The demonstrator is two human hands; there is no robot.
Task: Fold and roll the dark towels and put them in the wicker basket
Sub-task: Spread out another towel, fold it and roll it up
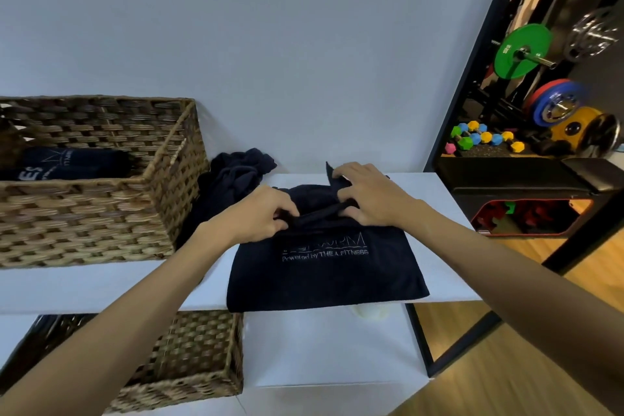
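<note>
Basket (pixel 101 213): wicker, far left on the white surface (pixel 439 267), open at the top; two rolled dark towels (pixel 74 164) with pale lettering lie inside against its far wall.
Lower basket (pixel 202 355): a second wicker one, on the shelf under the surface, near left, partly hidden by the left forearm.
Loose towel (pixel 236 172): dark, crumpled in a heap just right of the upper basket, against the wall.
Left hand (pixel 256 213): over the far edge of the flat towel, fingers (pixel 283 214) curled closed and pinching a raised fold of the cloth.
Flat towel (pixel 324 267): dark, spread on the surface at centre, its near edge at the surface's front edge; pale lettering faces up, reading in part "Powered by THE A FITNESS"; the far end is bunched into a ridge between the two hands.
Right hand (pixel 368 196): on the far right part of the same towel, fingers (pixel 347 194) bent and gripping the ridge, with one corner of the cloth sticking up behind the hand.
Mirror (pixel 526 111): far right, black-framed, showing coloured weight plates and small dumbbells.
</note>
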